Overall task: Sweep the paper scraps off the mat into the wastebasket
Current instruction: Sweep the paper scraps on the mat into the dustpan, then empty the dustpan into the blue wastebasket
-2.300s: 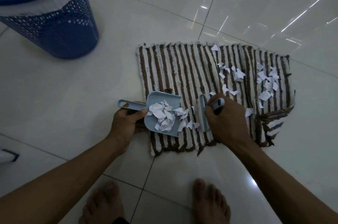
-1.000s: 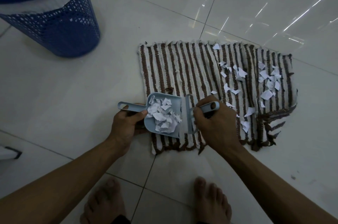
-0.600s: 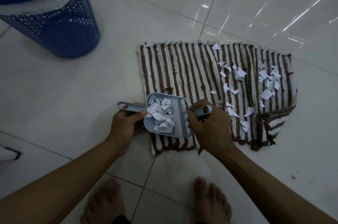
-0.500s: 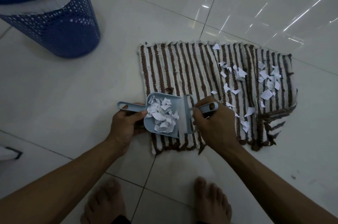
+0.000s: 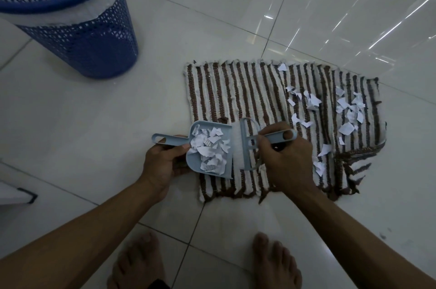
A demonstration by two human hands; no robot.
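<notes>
— Where do the paper scraps (image 5: 349,111) lie?
— In two lots. A pile (image 5: 211,151) sits in the dustpan (image 5: 227,134), at the near left corner of the mat (image 5: 231,92). The rest are scattered over the mat's right part, to the right of both hands. Some are at the far side and some are by the frayed near edge.
— Which hand is closer to them?
— The right hand (image 5: 286,161). Its fingers are curled round the handle of the brush (image 5: 246,147). The brush head runs from near to far, parallel to the dustpan's open lip and just beside it, with a strip of mat between.
— And the left hand (image 5: 162,159)?
— It grips the dustpan handle, which points left. The lip faces right, toward the loose scraps, so I judge the next stroke must begin out on the right and pull leftward.
— The wastebasket (image 5: 89,48)?
— It stands far left on the floor (image 5: 94,123), well apart from the mat, on the left hand's side.
— Anything unclear?
— The wastebasket's top is cut off by the frame edge, so I cannot tell what is inside. The bristles are hard to make out, and the right hand may cover a few scraps.
</notes>
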